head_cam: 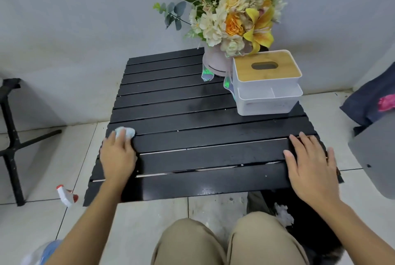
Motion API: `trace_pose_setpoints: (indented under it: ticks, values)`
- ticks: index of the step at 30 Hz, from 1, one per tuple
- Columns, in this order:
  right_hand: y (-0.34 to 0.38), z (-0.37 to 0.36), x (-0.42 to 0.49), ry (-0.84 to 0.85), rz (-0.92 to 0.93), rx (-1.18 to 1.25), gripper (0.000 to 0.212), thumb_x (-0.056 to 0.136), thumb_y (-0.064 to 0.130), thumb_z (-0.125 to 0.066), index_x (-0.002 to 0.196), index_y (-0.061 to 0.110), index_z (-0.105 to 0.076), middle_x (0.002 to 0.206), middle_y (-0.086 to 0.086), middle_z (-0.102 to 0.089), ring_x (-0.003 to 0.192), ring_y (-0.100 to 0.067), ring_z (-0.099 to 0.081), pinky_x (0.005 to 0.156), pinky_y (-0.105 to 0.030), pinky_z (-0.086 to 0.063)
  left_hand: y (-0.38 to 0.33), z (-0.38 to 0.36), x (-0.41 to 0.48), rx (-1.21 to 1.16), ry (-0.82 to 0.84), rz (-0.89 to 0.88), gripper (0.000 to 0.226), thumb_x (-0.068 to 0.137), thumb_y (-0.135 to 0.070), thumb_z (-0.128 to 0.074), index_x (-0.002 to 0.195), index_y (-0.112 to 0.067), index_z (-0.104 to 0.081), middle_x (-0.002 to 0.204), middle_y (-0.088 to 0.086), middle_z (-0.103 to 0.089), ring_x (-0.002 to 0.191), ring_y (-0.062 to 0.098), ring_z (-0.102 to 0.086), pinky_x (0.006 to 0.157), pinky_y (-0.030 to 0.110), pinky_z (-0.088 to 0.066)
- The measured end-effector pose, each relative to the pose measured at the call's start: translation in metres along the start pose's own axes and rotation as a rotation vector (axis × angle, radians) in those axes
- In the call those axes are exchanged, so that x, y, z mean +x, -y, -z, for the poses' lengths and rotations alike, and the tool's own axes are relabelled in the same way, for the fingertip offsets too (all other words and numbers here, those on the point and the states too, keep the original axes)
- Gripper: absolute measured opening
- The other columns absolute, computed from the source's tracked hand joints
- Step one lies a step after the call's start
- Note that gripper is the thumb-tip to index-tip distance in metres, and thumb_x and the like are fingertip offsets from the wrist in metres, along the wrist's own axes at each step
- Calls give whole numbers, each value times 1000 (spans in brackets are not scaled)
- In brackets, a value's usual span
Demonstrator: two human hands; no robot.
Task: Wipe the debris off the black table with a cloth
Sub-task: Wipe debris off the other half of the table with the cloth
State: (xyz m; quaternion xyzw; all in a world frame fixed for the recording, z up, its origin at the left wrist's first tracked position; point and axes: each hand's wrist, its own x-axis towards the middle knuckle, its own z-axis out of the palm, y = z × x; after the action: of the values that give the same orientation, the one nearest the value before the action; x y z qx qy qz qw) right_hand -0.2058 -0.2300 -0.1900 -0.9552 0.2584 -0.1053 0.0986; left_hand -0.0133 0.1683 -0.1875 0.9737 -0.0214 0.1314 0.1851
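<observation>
Low in the frame, the knees sit just short of the bench (213, 143), a black slatted top. The right hand (312, 170) lies flat and released on the near right slats, holding nothing. At the left edge the left hand (117, 158) presses a small pale blue cloth (125, 132) under its fingertips, pinned rather than clenched. The cloth looks soft, light and limp, so it should bunch easily; best held under a flat palm. A few white specks dot the slats. Farther back, at upper right, a white tissue box (267, 91) has a front tray that looks empty; behind it, a vase (215, 61) holds flowers
</observation>
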Motion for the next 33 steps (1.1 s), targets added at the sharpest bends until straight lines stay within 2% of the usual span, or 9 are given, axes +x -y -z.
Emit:
trace_pose_setpoints:
  ticks: [4,8,12,14,16,19,22,29,33]
  values:
    - [1,-5,2,-3,16,-26,59,98,40,-22,139,9,-50,148,-13,-45,139,-34,-35,114,-56,-21,-66,-33,23,158,-23,99,27,91,-13,-39,110,-10,-58,119,14,-59,95,39,-52,80,45,-38]
    - [-1,-6,2,-8,31,-22,61,98,41,-19,140,8,-48,149,-14,-43,140,-34,-33,116,-54,-18,-172,-53,-30,175,46,-243,38,76,-8,-35,106,-20,-54,115,5,-54,89,31,-50,76,42,-36]
    - [-4,-1,1,13,51,23,65,97,44,-15,143,9,-46,152,-13,-40,143,-32,-29,118,-51,-14,-227,-54,-103,-227,308,-579,34,92,-9,-46,123,-19,-54,131,1,-53,110,29,-52,96,40,-40]
    - [-6,1,1,21,64,44,66,97,45,-13,144,11,-45,153,-11,-38,144,-30,-27,118,-50,-13,-218,-34,-104,-526,372,-455,32,97,-12,-49,127,-17,-58,130,3,-58,107,20,-58,96,31,-45]
    - [-6,0,2,16,58,30,67,97,46,-12,144,11,-45,153,-10,-38,144,-30,-28,119,-50,-15,-187,-21,-83,-670,313,-184,30,97,-16,-50,125,-23,-56,114,11,-65,81,29,-63,71,36,-55]
    - [-3,-3,0,11,34,11,66,97,44,-11,145,12,-43,153,-10,-38,144,-30,-27,119,-50,-14,-115,-11,-36,-493,29,105,24,92,-32,-44,114,-40,-50,106,7,-64,79,39,-66,64,53,-57]
    - [-3,-4,1,14,25,18,63,98,42,-13,145,12,-43,153,-11,-38,144,-30,-28,119,-50,-16,-71,-14,-21,-45,-61,244,22,95,-20,-41,113,-21,-54,121,10,-56,98,37,-54,82,48,-49]
    - [-11,2,10,-32,-14,425,37,103,19,-36,136,10,-53,148,-8,-45,142,-27,-32,121,-42,-12,-223,-60,-117,71,68,-118,42,87,-6,-45,128,-14,-47,141,10,-42,118,36,-44,99,46,-37]
    - [-29,25,2,-126,-144,804,33,98,2,-44,126,12,-58,135,-7,-54,128,-23,-42,109,-32,-30,-301,-57,-176,-240,497,-530,59,88,3,-43,144,-17,-40,156,5,-28,143,33,-21,119,44,-10]
